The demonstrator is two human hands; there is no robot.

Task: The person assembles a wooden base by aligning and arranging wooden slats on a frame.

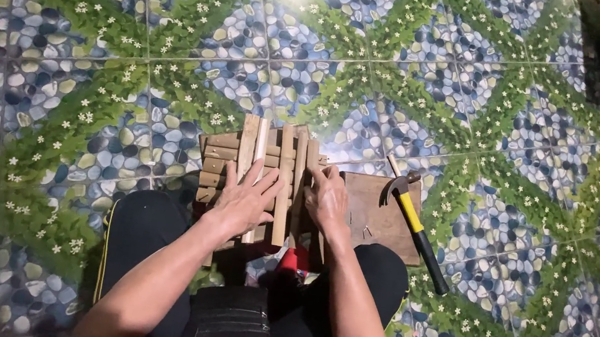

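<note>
A small frame of wooden slats (263,164) lies on the floor between my knees, with upright slats laid across horizontal ones. My left hand (243,203) rests flat on the slats, fingers spread. My right hand (327,199) presses down on the frame's right side, fingers curled over a slat edge. Neither hand lifts anything.
A claw hammer (416,226) with a yellow and black handle lies across a brown wooden board (378,217) just right of my right hand. A few small nails sit on that board. The floor is tiled with pebble and green leaf patterns. My dark-trousered legs frame the work.
</note>
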